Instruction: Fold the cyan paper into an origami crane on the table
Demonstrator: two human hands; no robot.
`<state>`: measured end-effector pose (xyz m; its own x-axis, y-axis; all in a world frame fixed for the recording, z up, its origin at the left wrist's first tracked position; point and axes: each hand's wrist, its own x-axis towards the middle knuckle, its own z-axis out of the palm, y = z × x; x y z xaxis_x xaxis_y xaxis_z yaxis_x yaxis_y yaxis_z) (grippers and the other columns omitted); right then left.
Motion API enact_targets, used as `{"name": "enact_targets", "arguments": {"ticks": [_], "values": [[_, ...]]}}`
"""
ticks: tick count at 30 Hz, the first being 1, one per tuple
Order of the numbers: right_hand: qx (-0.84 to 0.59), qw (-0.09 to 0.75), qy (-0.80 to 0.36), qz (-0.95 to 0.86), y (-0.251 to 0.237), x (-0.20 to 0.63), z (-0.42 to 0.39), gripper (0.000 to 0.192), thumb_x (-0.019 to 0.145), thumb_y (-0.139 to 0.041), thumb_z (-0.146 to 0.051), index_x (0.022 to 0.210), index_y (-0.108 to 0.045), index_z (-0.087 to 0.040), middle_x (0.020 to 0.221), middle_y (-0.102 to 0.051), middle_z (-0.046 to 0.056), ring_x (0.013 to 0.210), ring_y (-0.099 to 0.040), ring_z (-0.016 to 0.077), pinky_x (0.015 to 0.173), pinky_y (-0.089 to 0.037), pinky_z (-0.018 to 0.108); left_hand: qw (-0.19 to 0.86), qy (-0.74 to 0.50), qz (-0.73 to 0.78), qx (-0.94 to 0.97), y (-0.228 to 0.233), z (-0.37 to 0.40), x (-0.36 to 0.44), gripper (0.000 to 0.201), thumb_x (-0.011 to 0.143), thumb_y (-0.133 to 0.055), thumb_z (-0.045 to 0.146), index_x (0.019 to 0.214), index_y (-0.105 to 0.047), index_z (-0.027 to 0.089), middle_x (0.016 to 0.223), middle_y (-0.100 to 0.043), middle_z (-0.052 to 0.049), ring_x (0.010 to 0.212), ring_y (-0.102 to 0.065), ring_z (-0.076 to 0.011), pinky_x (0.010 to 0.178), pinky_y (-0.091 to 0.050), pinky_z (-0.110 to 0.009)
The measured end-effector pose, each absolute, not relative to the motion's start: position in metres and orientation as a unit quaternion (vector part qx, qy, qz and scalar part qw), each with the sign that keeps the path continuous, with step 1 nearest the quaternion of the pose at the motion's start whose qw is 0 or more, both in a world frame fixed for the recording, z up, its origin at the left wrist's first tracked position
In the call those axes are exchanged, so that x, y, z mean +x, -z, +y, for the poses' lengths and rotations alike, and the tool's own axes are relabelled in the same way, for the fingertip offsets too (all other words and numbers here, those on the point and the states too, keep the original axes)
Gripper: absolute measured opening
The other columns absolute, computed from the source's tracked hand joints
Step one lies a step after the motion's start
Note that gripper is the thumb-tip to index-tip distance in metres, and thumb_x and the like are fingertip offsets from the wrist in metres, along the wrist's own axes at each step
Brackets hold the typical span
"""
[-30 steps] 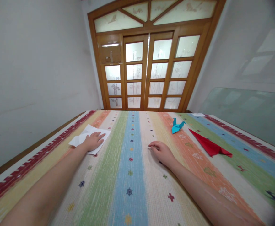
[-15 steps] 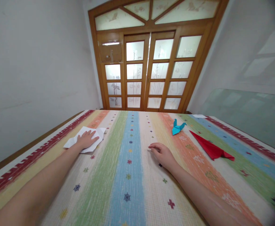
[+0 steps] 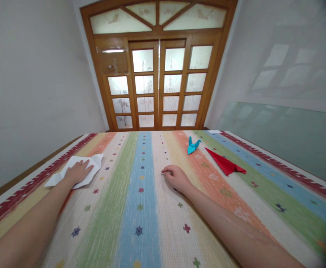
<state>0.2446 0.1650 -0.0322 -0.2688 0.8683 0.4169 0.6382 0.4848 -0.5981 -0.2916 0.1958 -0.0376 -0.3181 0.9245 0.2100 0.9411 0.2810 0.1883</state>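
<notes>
My left hand (image 3: 78,172) lies flat with fingers spread on a creased sheet of white paper (image 3: 96,163) at the left of the table. The paper's edges and corners stick out around the hand, some slightly raised. Near the middle, my right hand (image 3: 177,178) rests on the striped cloth, fingers curled in and thumb close to the index finger. Nothing shows in its grasp. Beyond it and to the right sit a blue folded-paper crane (image 3: 192,146) and a red paper plane (image 3: 226,163), both apart from the hand.
A striped, patterned tablecloth (image 3: 140,219) covers the table. A small white piece (image 3: 214,131) lies at the far right edge. Wooden doors with glass panes (image 3: 157,85) stand beyond the table, and a pale green panel (image 3: 277,137) leans along the right wall.
The view has turned right, so everything appears farther left. My left hand and the white paper have also slid left over the cloth. My right hand keeps about the same place.
</notes>
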Motion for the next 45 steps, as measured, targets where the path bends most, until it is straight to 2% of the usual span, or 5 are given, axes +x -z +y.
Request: {"name": "enact_targets", "arguments": {"ticks": [13,22,31,37,45], "values": [[-0.487,0.298,-0.095,-0.816,0.026,0.239,0.159,0.025,0.085,-0.054,-0.016,0.095,-0.076,-0.021,0.104,-0.073,0.007,0.103,-0.063,0.0220,0.096,-0.042,0.034,0.059,0.075,-0.762,-0.641,0.032,0.178,-0.263,0.048,0.096,-0.035,0.051,0.119,-0.070,0.026,0.129,-0.067,-0.009,0.121,-0.059,-0.0319,0.100,-0.043,-0.041],[-0.493,0.260,-0.056,-0.828,0.028,0.235,0.157,0.025,0.088,-0.053,-0.019,0.105,-0.072,-0.020,0.111,-0.070,0.009,0.108,-0.060,0.0230,0.098,-0.038,0.034,0.038,0.053,-0.813,-0.579,0.049,0.188,-0.246,0.066,0.095,-0.029,0.061,0.150,-0.042,0.027,0.157,-0.037,-0.018,0.140,-0.036,-0.0469,0.100,-0.030,-0.074],[-0.505,0.238,-0.035,-0.829,0.026,0.233,0.152,0.026,0.090,-0.052,-0.020,0.108,-0.071,-0.021,0.113,-0.070,0.008,0.110,-0.059,0.0221,0.098,-0.037,0.032,0.060,0.055,-0.693,-0.716,0.037,0.177,-0.219,0.058,0.098,-0.028,0.048,0.137,-0.058,0.018,0.146,-0.055,-0.010,0.136,-0.049,-0.0254,0.114,-0.033,-0.035],[-0.510,0.227,-0.027,-0.829,0.020,0.230,0.148,0.027,0.091,-0.052,-0.020,0.110,-0.071,-0.020,0.113,-0.071,0.008,0.110,-0.060,0.0216,0.097,-0.037,0.031,0.055,0.029,-0.639,-0.766,0.038,0.178,-0.181,0.069,0.096,-0.031,0.051,0.146,-0.046,0.007,0.153,-0.043,-0.019,0.143,-0.039,-0.0288,0.118,-0.026,-0.040],[-0.530,0.214,-0.014,-0.821,0.019,0.228,0.145,0.028,0.091,-0.052,-0.023,0.111,-0.070,-0.022,0.114,-0.071,0.007,0.110,-0.059,0.0215,0.096,-0.037,0.031,0.023,0.043,-0.650,-0.758,0.053,0.193,-0.091,0.075,0.094,-0.023,0.068,0.154,-0.036,0.024,0.162,-0.030,-0.013,0.149,-0.026,-0.0338,0.115,-0.024,-0.057]]}}
